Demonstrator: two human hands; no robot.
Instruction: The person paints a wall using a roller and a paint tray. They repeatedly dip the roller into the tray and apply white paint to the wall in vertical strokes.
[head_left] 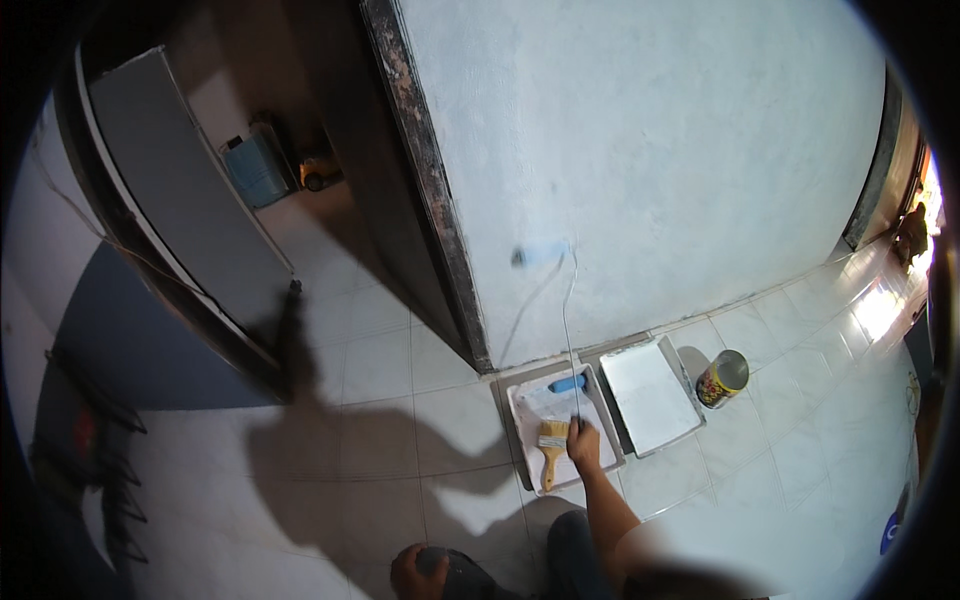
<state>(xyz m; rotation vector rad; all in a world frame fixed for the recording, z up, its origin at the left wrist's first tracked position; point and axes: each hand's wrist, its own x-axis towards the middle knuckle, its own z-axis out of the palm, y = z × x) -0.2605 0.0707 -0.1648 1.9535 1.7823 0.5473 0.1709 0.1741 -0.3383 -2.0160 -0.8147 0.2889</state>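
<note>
My white sleeve [690, 540] led to my right hand [583, 445], gripping the roller [545, 252], head crosswise at twelve o'clock; whether my left hand [406, 574] gripped anything, I couldn't tell.

- The left tray [522, 425] and the right tray [672, 440] sit side by side on the floor [790, 430], before the wall [660, 170].
- In the left tray, a small roller [568, 383] lies toward the wall, a brush [552, 455] nearer the person.
- The right hand [585, 445], just right of the brush, grips the paint roller [541, 253], whose head is beyond the left tray.
- A can [722, 380] stands right of the right tray.
- Left of the wall is the doorframe [430, 180].
</note>
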